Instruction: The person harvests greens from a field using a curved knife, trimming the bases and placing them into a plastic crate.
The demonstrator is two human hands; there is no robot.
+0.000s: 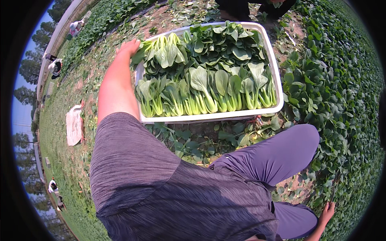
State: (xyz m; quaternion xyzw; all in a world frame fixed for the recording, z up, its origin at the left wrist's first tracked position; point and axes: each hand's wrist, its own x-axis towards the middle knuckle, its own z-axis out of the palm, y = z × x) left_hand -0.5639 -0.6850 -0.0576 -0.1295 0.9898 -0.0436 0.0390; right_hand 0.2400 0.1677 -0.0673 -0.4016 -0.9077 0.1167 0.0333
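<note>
My left hand (129,48) is at the far left corner of a white plastic crate (211,117), against a bunch of bok choy (166,51). Its fingers are partly hidden, so whether they grip the rim or a leaf cannot be told. Green bok choy (208,99) stands in a row along the crate's near side, pale stems downward. Darker leafy heads (226,45) fill the far part. Low at the right, beyond my knee, my right hand (327,211) is closed around a thin dark tool (333,194), seemingly a knife, its tip lost among leaves.
Dense leafy crop (340,120) grows along the right. Cut leaves litter the soil below the crate. A pale sack (74,125) lies at left. Another person's dark-clothed legs (235,10) are just beyond the crate. Several people, including one bending person (55,67), are farther off.
</note>
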